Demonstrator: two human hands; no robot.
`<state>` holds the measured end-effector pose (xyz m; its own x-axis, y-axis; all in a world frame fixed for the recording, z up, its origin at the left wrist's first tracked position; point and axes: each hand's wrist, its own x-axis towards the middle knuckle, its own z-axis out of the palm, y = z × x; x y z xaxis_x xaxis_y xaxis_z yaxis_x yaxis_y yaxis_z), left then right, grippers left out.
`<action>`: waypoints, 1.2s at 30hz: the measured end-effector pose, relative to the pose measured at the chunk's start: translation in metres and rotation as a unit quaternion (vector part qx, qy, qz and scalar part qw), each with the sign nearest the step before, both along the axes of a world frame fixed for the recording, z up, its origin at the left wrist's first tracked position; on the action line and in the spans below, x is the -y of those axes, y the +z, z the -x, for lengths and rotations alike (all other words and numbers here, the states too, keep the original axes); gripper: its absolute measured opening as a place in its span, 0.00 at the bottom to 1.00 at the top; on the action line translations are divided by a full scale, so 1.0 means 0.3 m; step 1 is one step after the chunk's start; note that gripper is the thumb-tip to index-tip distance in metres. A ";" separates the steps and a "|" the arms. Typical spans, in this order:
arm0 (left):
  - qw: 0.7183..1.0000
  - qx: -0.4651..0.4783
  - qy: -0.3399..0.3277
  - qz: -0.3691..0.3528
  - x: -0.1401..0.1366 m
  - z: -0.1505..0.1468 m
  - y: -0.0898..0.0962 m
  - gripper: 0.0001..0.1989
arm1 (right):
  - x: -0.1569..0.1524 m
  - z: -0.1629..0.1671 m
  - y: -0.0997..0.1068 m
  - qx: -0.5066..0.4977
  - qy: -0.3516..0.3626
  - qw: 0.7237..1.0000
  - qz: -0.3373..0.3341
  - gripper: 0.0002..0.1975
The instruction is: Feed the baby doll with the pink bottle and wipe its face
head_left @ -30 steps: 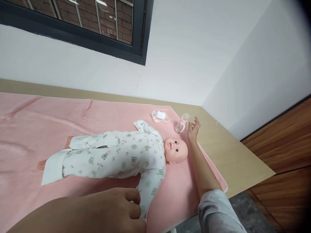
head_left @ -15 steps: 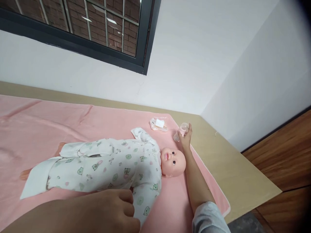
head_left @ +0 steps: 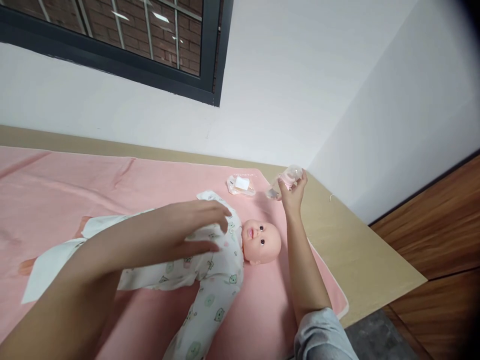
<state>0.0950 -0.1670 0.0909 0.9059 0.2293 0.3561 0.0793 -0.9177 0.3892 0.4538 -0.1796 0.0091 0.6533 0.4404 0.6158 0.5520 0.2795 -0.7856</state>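
A bald baby doll (head_left: pixel 262 242) in white patterned pyjamas lies on its back on a pink blanket (head_left: pixel 93 180), head towards the right. My right hand (head_left: pixel 294 192) grips a clear baby bottle (head_left: pixel 291 175) with a pinkish collar, raised and tilted above the blanket's far right corner. Over the doll's torso hovers my left hand (head_left: pixel 198 225), fingers stretched and apart, holding nothing. My left forearm hides part of the doll's legs and middle. Beside the doll's far arm lies a small clear plastic packet (head_left: pixel 240 185) with a white piece on it.
The blanket covers much of a light wooden table (head_left: pixel 352 240), whose bare corner points right. Behind it stands a white wall with a dark-framed window (head_left: pixel 213 60). A small white hook-like item (head_left: pixel 331 198) is near the wall. Brown wood panels (head_left: pixel 431 215) rise at the right.
My left hand has risen from the doll's near side, opened its fingers and moved over the torso. My right hand has lifted the bottle up and slightly right.
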 end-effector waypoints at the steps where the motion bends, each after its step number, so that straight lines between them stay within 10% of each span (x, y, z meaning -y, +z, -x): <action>1: 1.000 -0.010 0.007 -0.003 -0.012 -0.014 -0.008 0.14 | 0.014 0.032 0.032 0.004 0.029 0.999 -0.014 0.43; 7: 0.983 0.088 0.154 0.044 0.002 -0.095 -0.037 0.19 | 0.128 0.311 0.162 0.031 0.209 0.977 -0.005 0.40; 16: 0.974 0.123 0.172 0.077 0.057 -0.129 -0.038 0.32 | 0.202 0.575 0.154 0.012 0.327 0.945 0.002 0.39; 30: 0.968 0.078 0.237 -0.027 0.008 -0.125 -0.042 0.33 | 0.212 0.542 0.172 0.005 0.306 0.952 -0.007 0.33; 36: 0.952 0.083 0.294 -0.015 -0.124 -0.067 -0.029 0.23 | 0.158 0.325 0.194 0.032 0.181 0.981 -0.059 0.29</action>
